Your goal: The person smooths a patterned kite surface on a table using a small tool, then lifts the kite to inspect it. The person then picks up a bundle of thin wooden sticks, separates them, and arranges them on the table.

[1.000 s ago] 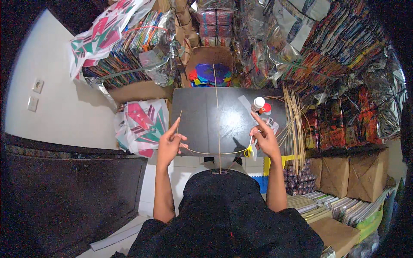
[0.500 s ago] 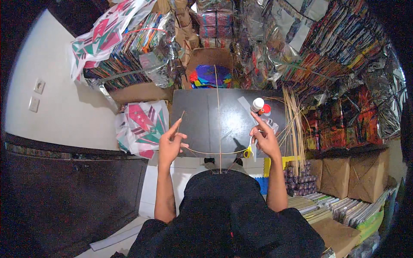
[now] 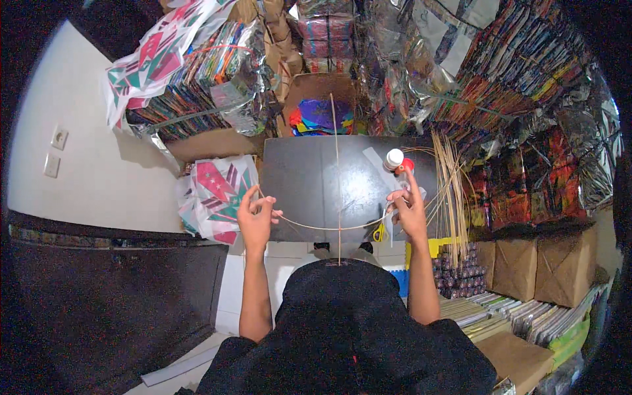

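A thin bamboo stick (image 3: 309,227) bows in a shallow curve between my hands, its middle dipping toward me. My left hand (image 3: 257,218) is closed on its left end, the thumb and fingers pinching it. At the other end my right hand (image 3: 411,216) also pinches it, index finger stretched forward. A second, straight bamboo stick (image 3: 338,164) crosses the bent one at its middle and runs from near my lap out over the dark table (image 3: 296,174). Yellow-handled scissors (image 3: 378,233) lie beside my right hand at the table's near edge.
A white-capped bottle (image 3: 394,158), a red-lidded container (image 3: 406,164) and a grey strip (image 3: 375,159) are on the table. Loose bamboo sticks (image 3: 451,197) lie along its right edge. A patterned sheet (image 3: 217,194) hangs at left; a cardboard box (image 3: 316,85) stands behind. Stacked packs surround everything.
My left hand has tilted, its index finger curling in and the stick's left end leaning inward. My right index finger points more straight ahead. The bent stick has risen slightly away from me.
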Motion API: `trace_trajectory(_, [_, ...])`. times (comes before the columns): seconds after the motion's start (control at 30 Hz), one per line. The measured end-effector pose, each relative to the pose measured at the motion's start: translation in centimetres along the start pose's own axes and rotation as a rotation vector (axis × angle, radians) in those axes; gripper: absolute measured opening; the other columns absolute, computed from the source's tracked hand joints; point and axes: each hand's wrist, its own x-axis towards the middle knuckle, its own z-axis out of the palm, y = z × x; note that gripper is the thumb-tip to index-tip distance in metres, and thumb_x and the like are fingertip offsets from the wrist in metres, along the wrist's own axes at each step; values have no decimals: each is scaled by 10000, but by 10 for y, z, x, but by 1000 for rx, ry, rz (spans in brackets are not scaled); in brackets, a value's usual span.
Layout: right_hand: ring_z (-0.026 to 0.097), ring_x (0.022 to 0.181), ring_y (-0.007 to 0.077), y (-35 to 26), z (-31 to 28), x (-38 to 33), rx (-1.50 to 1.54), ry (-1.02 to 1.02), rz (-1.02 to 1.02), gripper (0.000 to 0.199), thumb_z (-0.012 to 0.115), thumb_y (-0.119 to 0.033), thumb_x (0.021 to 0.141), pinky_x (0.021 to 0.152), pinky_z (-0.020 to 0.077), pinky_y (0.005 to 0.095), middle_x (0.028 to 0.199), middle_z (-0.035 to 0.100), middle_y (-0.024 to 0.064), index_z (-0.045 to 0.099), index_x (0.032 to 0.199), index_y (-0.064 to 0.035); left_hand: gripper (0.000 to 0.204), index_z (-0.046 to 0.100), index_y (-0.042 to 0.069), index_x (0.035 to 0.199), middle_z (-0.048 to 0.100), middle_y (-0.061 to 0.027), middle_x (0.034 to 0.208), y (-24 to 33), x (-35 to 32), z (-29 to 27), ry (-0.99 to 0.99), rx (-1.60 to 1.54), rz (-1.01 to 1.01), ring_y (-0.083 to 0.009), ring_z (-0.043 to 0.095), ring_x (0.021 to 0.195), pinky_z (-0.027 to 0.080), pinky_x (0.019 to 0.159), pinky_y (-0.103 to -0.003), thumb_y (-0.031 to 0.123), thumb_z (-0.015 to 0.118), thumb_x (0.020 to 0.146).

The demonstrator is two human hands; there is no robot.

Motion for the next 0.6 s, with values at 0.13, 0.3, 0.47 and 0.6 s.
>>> trace_trajectory(0.13, [712,870,170,13,8,-6,209,170,92,770,617,-120,1057,657,580,295,1134,737,115,222,1713,-205,540,439,42,1529,755,-181,1113,-8,-5,-1,86,-227,-112,-239,784,809,643,620,-302,111,673,1048])
trace_trajectory(0.3, [702,1111,252,20,28,-20,487,95,208,746,649,-144,1056,887,621,398,1297,688,196,231,1674,-128,524,439,74,1522,740,-188,1147,-5,-14,7,125,-320,-186,-260,783,868,665,694,-322,122,673,1056])
trace_trajectory(0.47, [691,1176,270,22,63,-38,575,-114,313,724,715,-98,1016,1002,606,445,1376,643,182,322,1624,-126,521,427,96,1521,733,-197,1178,-11,-20,15,110,-410,-190,-268,780,896,664,748,-347,118,665,1058])
trace_trajectory(0.6, [726,1091,244,21,83,-44,591,-171,349,697,728,-98,1013,891,648,390,1311,686,182,344,1594,-93,527,414,101,1525,733,-184,1172,-19,-22,17,77,-402,-201,-280,778,920,662,786,-370,124,663,1061])
